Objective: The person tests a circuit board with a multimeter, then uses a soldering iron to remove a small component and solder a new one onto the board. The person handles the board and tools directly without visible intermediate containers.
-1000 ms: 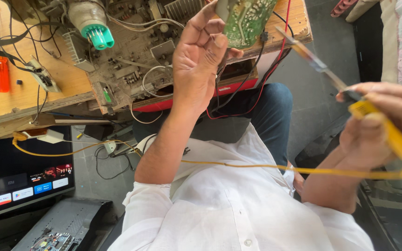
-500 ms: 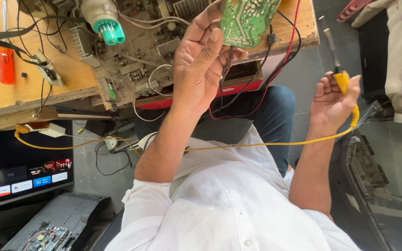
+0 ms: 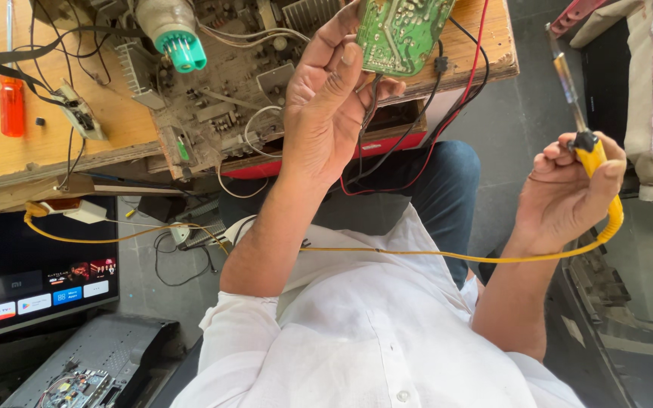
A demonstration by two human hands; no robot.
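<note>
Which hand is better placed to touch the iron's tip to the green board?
Probably the right. The right hand already grips the soldering iron, with its tip free. The left hand is busy holding the green circuit board.

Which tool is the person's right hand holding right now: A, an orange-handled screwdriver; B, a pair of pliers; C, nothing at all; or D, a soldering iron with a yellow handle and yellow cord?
D: the right hand grips a yellow-handled soldering iron, tip pointing up, its yellow cord trailing across the lap, away from the green circuit board in the left hand.
</note>
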